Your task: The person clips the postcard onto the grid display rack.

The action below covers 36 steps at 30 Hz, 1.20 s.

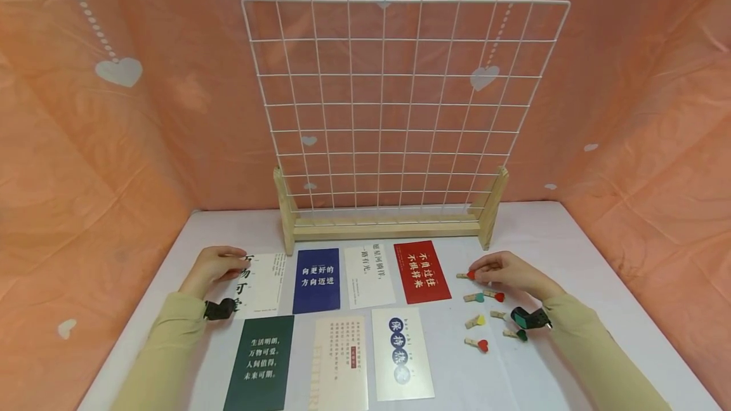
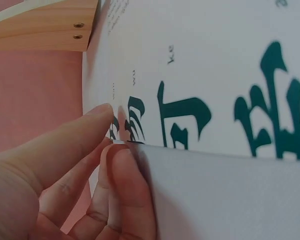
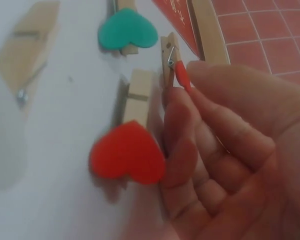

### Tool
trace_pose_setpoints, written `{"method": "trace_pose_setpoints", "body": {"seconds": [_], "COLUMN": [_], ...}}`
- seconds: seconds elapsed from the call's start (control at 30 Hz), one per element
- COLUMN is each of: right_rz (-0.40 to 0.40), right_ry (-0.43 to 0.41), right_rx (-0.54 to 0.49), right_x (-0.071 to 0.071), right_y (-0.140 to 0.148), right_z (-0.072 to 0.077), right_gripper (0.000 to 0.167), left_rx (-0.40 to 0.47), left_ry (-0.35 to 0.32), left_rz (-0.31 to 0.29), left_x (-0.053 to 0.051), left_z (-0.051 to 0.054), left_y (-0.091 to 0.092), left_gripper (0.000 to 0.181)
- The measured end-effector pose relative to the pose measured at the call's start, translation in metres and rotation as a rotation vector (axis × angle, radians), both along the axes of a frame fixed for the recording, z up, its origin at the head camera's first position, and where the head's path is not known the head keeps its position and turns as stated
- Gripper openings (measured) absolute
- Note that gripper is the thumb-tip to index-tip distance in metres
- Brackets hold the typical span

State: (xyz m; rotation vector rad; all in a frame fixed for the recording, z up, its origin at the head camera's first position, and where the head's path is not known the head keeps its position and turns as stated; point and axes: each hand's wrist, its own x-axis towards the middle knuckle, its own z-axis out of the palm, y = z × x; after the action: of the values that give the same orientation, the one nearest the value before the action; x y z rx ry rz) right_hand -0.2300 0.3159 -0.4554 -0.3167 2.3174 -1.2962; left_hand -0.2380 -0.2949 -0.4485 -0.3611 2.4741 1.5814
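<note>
At the left of the table, my left hand (image 1: 210,269) pinches the upper left edge of a white card (image 1: 265,287) with dark green characters. The left wrist view shows that card (image 2: 205,75) with its edge between thumb and fingers (image 2: 125,175). To the right, my right hand (image 1: 513,273) pinches a small wooden clothespin (image 1: 464,276) with a red heart. In the right wrist view the clothespin (image 3: 168,57) lies at the fingertips, its heart seen edge-on. A second red-heart clothespin (image 3: 135,150) lies beside the hand, near a teal-heart one (image 3: 127,32).
A white wire grid (image 1: 388,105) stands in a wooden base (image 1: 388,231) at the back. Several cards lie in two rows, among them a blue card (image 1: 316,300), a red card (image 1: 417,293) and a dark green card (image 1: 259,392). Several heart clothespins (image 1: 474,321) lie at the right.
</note>
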Motion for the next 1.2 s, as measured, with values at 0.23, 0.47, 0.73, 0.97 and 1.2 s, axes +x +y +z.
{"method": "trace_pose_setpoints", "body": {"seconds": [0.23, 0.47, 0.73, 0.97, 1.2], "right_rz": [-0.001, -0.002, -0.018, -0.02, -0.025], "right_ry": [-0.003, 0.0, 0.006, 0.017, 0.02], "right_rx": [-0.02, -0.007, 0.007, -0.001, -0.005], "right_x": [0.002, 0.001, 0.0, 0.0, -0.001], "right_y": [-0.004, -0.007, -0.007, -0.008, -0.008], "right_z": [0.002, 0.004, 0.002, 0.001, 0.0], "right_gripper": [0.031, 0.031, 0.029, 0.027, 0.027], "left_rx": [-0.041, -0.046, -0.031, -0.027, -0.011], "left_ry": [-0.024, -0.024, -0.012, -0.008, -0.009], "left_rz": [0.065, 0.073, 0.063, 0.044, 0.049], "left_x": [0.0, -0.004, -0.007, -0.006, -0.003], "left_z": [-0.001, -0.007, -0.009, -0.007, -0.003], "left_y": [0.002, -0.001, 0.0, 0.0, 0.001], "left_gripper": [0.043, 0.041, 0.041, 0.041, 0.041]}}
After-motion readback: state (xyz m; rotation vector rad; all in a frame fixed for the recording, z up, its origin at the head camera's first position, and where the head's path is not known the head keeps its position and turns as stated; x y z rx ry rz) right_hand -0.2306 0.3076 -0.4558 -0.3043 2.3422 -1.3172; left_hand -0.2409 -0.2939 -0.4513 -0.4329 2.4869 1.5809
